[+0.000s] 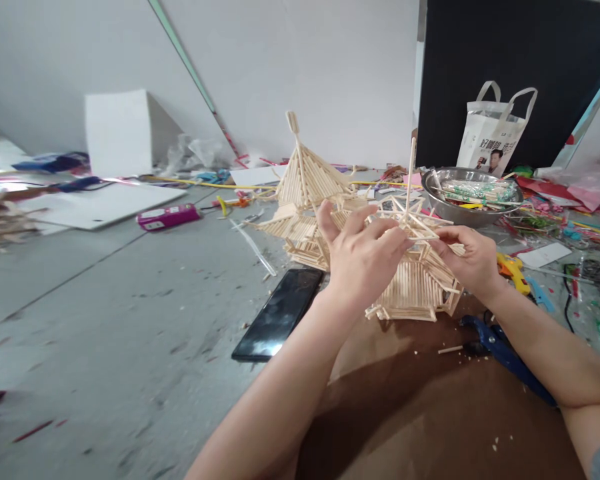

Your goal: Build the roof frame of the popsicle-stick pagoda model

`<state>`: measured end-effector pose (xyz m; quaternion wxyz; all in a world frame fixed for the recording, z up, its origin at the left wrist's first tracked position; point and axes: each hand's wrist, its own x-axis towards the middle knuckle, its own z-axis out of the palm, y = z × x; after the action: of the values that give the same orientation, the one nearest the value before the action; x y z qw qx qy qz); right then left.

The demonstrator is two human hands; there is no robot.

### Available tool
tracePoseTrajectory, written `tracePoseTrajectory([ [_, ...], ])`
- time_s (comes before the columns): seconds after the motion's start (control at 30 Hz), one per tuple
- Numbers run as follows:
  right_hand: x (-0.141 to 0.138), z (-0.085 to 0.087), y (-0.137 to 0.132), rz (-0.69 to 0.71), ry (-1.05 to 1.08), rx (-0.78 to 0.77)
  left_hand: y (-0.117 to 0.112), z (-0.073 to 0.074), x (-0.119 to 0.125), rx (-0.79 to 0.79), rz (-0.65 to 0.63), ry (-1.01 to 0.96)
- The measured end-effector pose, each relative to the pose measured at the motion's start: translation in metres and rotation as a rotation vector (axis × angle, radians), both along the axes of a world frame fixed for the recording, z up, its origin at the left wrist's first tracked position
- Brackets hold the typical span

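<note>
While left hand [363, 260] pinches stick roof [415, 287], phone [280, 313] beside.

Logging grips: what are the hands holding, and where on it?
The left hand and right hand grip the stick roof model at its top spoke frame, one each side.

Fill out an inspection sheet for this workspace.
Surface: grey floor, scuffed; brown board under the arms.
Job's things: stick roof model on the board; stick tower behind it.
Clutter: phone, pink box, metal bowl holding sticks, blue-handled tool, yellow tool, loose scraps.
Hands: left hand pinches the model's top sticks; right hand grips its edge.
Cables: black cable at far right.
Surroundings: white wall, black panel, paper bag.
</note>
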<state>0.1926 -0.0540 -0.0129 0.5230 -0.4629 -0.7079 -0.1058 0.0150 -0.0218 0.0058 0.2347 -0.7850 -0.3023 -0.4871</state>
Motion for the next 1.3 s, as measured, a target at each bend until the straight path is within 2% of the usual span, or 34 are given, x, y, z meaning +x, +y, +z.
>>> tracePoseTrajectory([
  [1.03, -0.001, -0.0006, -0.0008, -0.014, 0.025, -0.005, -0.0006, 0.0004, 0.0019, 0.02, -0.018, -0.027],
  [1.3, -0.0007, -0.0014, -0.0007, -0.024, 0.022, -0.015, -0.0007, 0.0005, 0.0014, -0.028, -0.033, -0.031],
])
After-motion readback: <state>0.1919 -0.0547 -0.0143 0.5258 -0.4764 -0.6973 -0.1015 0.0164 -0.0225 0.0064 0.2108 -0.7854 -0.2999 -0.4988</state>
